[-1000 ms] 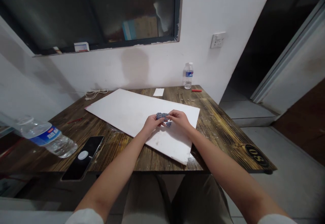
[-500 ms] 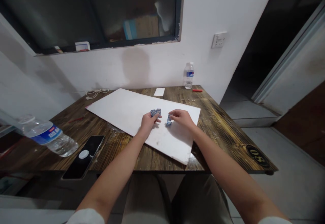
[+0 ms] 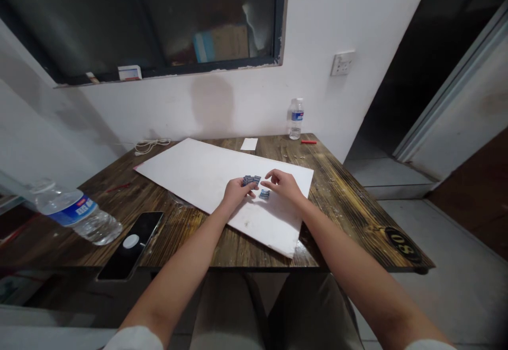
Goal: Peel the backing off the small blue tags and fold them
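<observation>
Near edge of desk (image 3: 353, 223): phone (image 3: 147, 224). Beyond, toward the right edge, small blue pieces (image 3: 264, 194) lie on a white board (image 3: 194, 169). Left hand (image 3: 235, 193) grips a similar bunch (image 3: 251, 180); right hand (image 3: 284, 185) beside it, fingers parted, curled. Far right corner: upright bottle (image 3: 296, 119).

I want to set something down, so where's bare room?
The white board is bare left of the left hand; the tabletop between board and oval mark is nearly so. It's crowded around the small blue pieces between left hand and right hand.
</observation>
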A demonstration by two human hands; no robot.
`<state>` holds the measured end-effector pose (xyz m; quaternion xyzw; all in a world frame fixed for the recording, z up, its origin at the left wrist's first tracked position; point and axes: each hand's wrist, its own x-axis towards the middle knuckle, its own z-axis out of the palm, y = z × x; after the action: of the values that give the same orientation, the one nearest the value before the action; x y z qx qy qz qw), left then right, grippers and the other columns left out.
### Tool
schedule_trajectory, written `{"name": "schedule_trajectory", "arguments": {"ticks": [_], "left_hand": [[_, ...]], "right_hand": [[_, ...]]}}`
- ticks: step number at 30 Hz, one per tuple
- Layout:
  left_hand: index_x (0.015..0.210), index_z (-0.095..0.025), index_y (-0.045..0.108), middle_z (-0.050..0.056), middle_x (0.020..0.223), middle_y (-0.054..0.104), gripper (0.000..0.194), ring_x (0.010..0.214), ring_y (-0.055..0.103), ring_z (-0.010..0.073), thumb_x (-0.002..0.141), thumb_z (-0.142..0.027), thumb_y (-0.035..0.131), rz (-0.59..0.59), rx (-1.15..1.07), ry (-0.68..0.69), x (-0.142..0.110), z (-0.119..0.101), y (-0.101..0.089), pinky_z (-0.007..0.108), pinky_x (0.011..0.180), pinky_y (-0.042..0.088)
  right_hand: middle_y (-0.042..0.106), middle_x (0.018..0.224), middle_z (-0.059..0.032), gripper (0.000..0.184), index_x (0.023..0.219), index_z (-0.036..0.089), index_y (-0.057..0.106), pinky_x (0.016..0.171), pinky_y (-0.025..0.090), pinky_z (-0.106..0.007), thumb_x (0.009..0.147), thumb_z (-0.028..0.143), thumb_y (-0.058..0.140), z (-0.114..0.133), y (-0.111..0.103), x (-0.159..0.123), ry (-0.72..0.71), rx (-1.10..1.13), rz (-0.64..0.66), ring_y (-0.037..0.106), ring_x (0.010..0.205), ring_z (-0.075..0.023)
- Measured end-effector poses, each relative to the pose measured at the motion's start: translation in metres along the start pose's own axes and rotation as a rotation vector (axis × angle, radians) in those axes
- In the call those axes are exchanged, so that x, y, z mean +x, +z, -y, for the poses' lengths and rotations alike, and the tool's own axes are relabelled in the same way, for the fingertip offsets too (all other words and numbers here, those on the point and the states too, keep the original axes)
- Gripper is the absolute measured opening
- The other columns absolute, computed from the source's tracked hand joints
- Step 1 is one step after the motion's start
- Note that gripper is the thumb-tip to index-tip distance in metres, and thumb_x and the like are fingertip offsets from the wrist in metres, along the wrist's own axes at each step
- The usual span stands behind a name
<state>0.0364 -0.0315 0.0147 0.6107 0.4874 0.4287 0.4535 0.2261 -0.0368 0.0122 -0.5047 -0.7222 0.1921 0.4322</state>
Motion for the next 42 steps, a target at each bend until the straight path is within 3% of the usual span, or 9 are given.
{"name": "schedule_trajectory", "arguments": {"ticks": [5,8,15,19,27,31,34,39,42], "left_hand": [[0.076,-0.01,0.07,0.008,0.071,0.071,0.029,0.05,0.058,0.0108,0.07,-0.038,0.074,0.143,0.003,0.006,-0.004,0.001,0.004,0.02,0.043,0.043],[0.083,-0.01,0.068,0.01,0.079,0.071,0.029,0.05,0.058,0.0104,0.072,-0.037,0.073,0.114,-0.111,-0.003,-0.002,0.005,0.004,0.02,0.042,0.045],[0.096,-0.01,0.063,0.009,0.084,0.071,0.021,0.055,0.063,0.0084,0.083,-0.027,0.062,-0.126,-0.344,-0.085,0.007,0.004,-0.001,0.016,0.047,0.045],[0.098,-0.01,0.061,0.01,0.086,0.072,0.02,0.06,0.066,0.0101,0.085,-0.025,0.061,-0.078,-0.389,-0.152,0.004,-0.001,-0.001,0.018,0.052,0.05],[0.086,-0.01,0.067,0.012,0.085,0.073,0.029,0.059,0.066,0.0131,0.073,-0.035,0.074,0.093,-0.214,-0.083,-0.004,-0.004,0.004,0.02,0.052,0.048],[0.073,-0.01,0.066,0.006,0.06,0.068,0.034,0.052,0.063,0.0137,0.067,-0.042,0.078,0.113,-0.037,-0.056,-0.004,-0.003,0.004,0.021,0.049,0.044],[0.074,-0.011,0.066,0.006,0.057,0.067,0.034,0.052,0.063,0.0146,0.067,-0.042,0.077,0.133,-0.041,-0.048,-0.004,-0.002,0.005,0.022,0.05,0.045],[0.084,-0.01,0.067,0.008,0.069,0.071,0.029,0.056,0.065,0.0149,0.072,-0.035,0.074,0.083,-0.164,-0.058,-0.002,-0.003,0.006,0.022,0.051,0.047],[0.086,-0.01,0.066,0.011,0.083,0.073,0.027,0.058,0.066,0.0136,0.074,-0.034,0.073,-0.012,-0.211,-0.072,0.0,-0.003,0.004,0.021,0.05,0.048]], "right_hand": [[0.064,0.069,0.0,0.017,0.074,0.019,0.066,0.06,0.037,-0.024,0.077,0.036,0.065,0.001,0.007,0.0,-0.014,0.141,-0.018,0.052,0.063,-0.0129],[0.065,0.068,-0.0002,0.018,0.074,0.018,0.068,0.06,0.037,-0.025,0.08,0.034,0.062,-0.002,0.006,0.002,0.071,0.163,-0.024,0.054,0.063,-0.0138],[0.065,0.083,-0.0064,0.015,0.075,0.018,0.068,0.068,0.036,-0.028,0.085,0.023,0.058,-0.004,-0.001,-0.001,0.0,-0.318,0.138,0.055,0.077,-0.0173],[0.064,0.089,-0.0075,0.012,0.083,0.019,0.069,0.071,0.036,-0.03,0.086,0.027,0.061,-0.002,0.0,-0.004,-0.024,-0.427,0.121,0.055,0.085,-0.0211],[0.061,0.08,-0.0018,0.014,0.093,0.02,0.065,0.067,0.04,-0.027,0.083,0.029,0.064,-0.002,0.004,0.002,-0.163,0.008,-0.031,0.053,0.07,-0.0145],[0.061,0.074,-0.0008,0.008,0.076,0.019,0.064,0.063,0.04,-0.026,0.078,0.027,0.067,0.0,0.011,-0.001,-0.146,0.119,-0.014,0.052,0.066,-0.0135],[0.062,0.071,-0.0005,0.013,0.068,0.019,0.063,0.063,0.04,-0.026,0.077,0.029,0.065,0.001,0.012,-0.002,-0.097,0.181,-0.018,0.053,0.066,-0.0135],[0.062,0.072,-0.0005,0.017,0.07,0.019,0.063,0.063,0.039,-0.026,0.076,0.035,0.064,-0.003,0.004,0.003,-0.001,0.199,-0.063,0.052,0.066,-0.0135],[0.063,0.074,-0.0003,0.017,0.072,0.018,0.064,0.063,0.039,-0.026,0.077,0.035,0.063,-0.004,-0.002,0.005,0.063,0.134,0.017,0.051,0.065,-0.0133]]}}
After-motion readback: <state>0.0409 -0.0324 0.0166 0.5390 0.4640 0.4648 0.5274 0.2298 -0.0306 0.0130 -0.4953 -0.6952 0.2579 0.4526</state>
